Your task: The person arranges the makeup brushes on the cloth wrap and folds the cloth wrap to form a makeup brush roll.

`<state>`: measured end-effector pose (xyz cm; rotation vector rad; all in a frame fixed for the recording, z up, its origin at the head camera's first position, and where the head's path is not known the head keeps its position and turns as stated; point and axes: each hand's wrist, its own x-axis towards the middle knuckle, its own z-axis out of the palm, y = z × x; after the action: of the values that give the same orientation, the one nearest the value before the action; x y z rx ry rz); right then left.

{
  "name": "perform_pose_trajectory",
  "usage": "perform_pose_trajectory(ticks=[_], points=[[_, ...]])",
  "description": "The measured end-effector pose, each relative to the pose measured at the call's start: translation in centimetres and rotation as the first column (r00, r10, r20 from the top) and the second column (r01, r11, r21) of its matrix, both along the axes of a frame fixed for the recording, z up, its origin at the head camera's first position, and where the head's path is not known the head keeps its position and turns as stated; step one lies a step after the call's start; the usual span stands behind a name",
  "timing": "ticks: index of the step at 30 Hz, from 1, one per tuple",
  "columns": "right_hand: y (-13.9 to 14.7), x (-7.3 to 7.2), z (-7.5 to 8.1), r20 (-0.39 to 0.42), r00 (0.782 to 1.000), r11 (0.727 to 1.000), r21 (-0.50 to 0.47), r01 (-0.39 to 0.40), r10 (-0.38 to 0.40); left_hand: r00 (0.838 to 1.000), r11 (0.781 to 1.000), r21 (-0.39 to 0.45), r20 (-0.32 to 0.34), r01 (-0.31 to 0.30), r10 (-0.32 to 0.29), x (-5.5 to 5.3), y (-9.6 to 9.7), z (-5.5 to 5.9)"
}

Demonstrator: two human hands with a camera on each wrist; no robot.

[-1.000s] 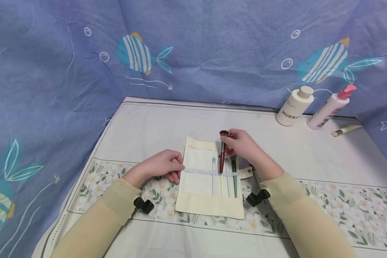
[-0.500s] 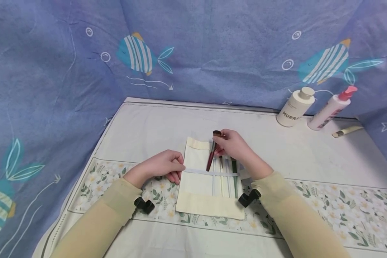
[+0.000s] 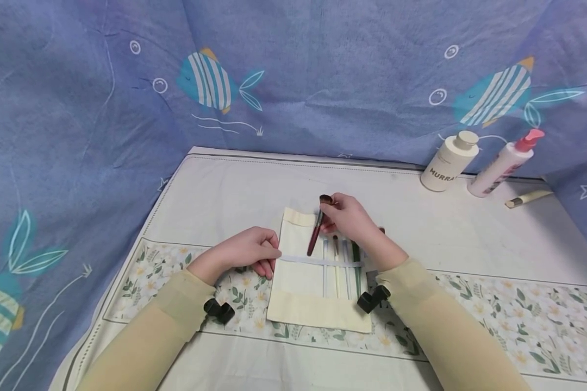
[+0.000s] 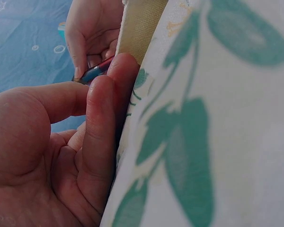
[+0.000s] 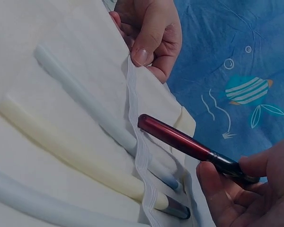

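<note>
A cream fabric brush roll (image 3: 293,309) lies open, with a white elastic band (image 3: 298,261) across it. My left hand (image 3: 251,251) pinches its left edge at the band, thumb on top. My right hand (image 3: 349,218) holds a makeup brush (image 3: 314,239) with a dark red handle near its dark bristle head. The brush slants with bristles up and away; its handle end (image 5: 144,122) is right at the band in the right wrist view. Several brushes sit under the band on the right, among them a pale yellow one (image 5: 80,158) and a green one (image 3: 357,277).
At the back right stand a white bottle (image 3: 447,163) and a pump bottle with a pink top (image 3: 501,168). A flat pale-handled brush (image 3: 528,199) lies beside them. A dark tip (image 3: 382,230) shows behind my right wrist. A blue fish-print curtain (image 3: 323,70) hangs behind the table.
My right hand has moved left with the makeup brush, from above the other brushes to the roll's middle, and the brush is more slanted. My left hand stays put.
</note>
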<state>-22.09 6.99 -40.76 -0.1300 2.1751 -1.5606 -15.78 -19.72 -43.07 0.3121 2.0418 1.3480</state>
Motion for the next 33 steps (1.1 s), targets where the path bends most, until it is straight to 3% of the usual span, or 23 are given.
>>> perform_pose_trajectory(ticks=[20, 33], points=[[-0.8, 0.3, -1.1, 0.017, 0.997, 0.995, 0.057, -0.082, 0.081, 1.000, 1.000, 0.003, 0.004, -0.005, 0.005, -0.1, 0.0, -0.3], [-1.1, 0.6, -1.4, 0.035, 0.995, 0.993, 0.070, -0.092, 0.089, 1.000, 1.000, 0.006, 0.009, -0.012, 0.012, -0.1, 0.0, -0.3]])
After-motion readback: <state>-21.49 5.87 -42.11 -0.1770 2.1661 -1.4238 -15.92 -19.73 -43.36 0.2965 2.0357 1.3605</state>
